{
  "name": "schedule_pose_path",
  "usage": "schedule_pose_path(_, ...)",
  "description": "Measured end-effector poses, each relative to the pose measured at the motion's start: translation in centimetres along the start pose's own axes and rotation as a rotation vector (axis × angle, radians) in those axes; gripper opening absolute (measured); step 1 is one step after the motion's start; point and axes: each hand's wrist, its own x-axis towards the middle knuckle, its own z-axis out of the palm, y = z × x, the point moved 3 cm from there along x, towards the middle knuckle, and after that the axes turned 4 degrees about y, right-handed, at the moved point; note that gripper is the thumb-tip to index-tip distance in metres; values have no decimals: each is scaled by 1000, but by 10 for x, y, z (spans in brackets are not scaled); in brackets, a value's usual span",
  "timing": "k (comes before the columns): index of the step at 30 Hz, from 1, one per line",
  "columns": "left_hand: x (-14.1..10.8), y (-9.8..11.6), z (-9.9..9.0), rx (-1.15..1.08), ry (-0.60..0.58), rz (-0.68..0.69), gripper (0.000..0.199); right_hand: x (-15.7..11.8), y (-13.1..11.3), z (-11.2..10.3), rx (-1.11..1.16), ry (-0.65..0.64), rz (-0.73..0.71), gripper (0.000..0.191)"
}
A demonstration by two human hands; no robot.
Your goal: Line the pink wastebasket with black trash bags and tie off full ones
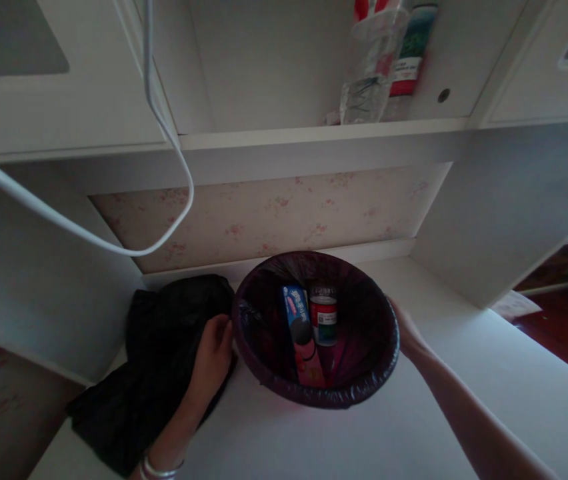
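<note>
A round trash bin [317, 397] with a dark purple plastic liner folded over its rim is on the white surface, its mouth facing me. Inside lie a blue and pink cookie box [298, 320] and a small can [325, 315] with a red, white and green label. My left hand [217, 350] is closed against the bin's left side, fingers curled, a silvery bracelet at the wrist. On the opposite side my right hand [403, 328] grips the bin just under the rim; its fingers are mostly hidden behind it.
A black cloth-like bundle [164, 353] lies left of the bin, beside my left forearm. A white cable [114, 248] hangs in a loop at upper left. Above, a shelf [289, 137] holds a clear plastic bottle [369, 80] and a labelled container [411, 57]. Side panels flank the surface.
</note>
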Motion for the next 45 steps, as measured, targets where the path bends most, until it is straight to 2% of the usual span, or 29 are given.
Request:
schedule_pose_path(2, -17, 23, -20, 54, 94, 160, 33, -6, -10, -18, -5, 152, 50, 36)
schedule_pose_path(3, -27, 40, -27, 109, 118, 329, 28, -13, -20, -27, -1, 227, 41, 36)
schedule_pose_path(4, -39, 60, -31, 169, 90, 547, 25, -21, -34, -36, 6, 284, 1, 32)
schedule_pose_path(5, -50, 80, -31, 233, 18, 751, 27, -31, -52, -42, 15, 318, -113, 26)
schedule_pose_path(6, -61, 97, -28, 290, -83, 933, 30, -42, -74, -45, 1, 259, -295, 20)
schedule_pose_path(8, -74, 123, -16, 383, -227, 1191, 30, -64, -117, -41, -35, 24, -719, 20)
schedule_pose_path(9, -76, 130, -8, 428, -277, 1259, 32, -74, -133, -36, -89, -95, -870, 22)
schedule_pose_path(11, -75, 134, 6, 496, -328, 1324, 41, -87, -152, -26, -178, -224, -1043, 24)
schedule_pose_path(14, -69, 125, 16, 531, -320, 1391, 50, -91, -152, -17, -224, -226, -1104, 30)
schedule_pose_path(16, -67, 117, 15, 544, -276, 1433, 39, -91, -143, -15, -228, -209, -1121, 31)
schedule_pose_path(18, -67, 111, 12, 548, -238, 1448, 25, -92, -133, -15, -235, -206, -1132, 24)
schedule_pose_path(22, -69, 110, 8, 491, -251, 1400, 20, -95, -127, -18, -232, -216, -1122, 15)
schedule_pose_path(26, -70, 114, 7, 442, -311, 1327, 18, -95, -126, -20, -234, -232, -1107, 18)
schedule_pose_path(29, -69, 114, 7, 440, -332, 1311, 16, -92, -118, -21, -269, -189, -1091, 23)
schedule_pose_path(32, -69, 105, 5, 485, -261, 1316, 21, -92, -99, -20, -303, -66, -1009, 47)
schedule_pose_path(35, -70, 82, 0, 510, -110, 1265, 42, -101, -72, -14, -234, 12, -790, 83)
schedule_pose_path(37, -71, 60, -4, 464, -25, 1108, 59, -110, -51, -7, -108, -1, -588, 96)
schedule_pose_path(38, -73, 48, -7, 421, 13, 986, 64, -115, -40, -3, -16, -24, -477, 96)
schedule_pose_path(42, -85, 0, -9, 85, 134, 381, 60, -123, -7, 10, 441, -28, -47, 66)
schedule_pose_path(45, -98, -24, 4, -236, 123, -114, 58, -115, 6, 16, 626, 27, 174, 55)
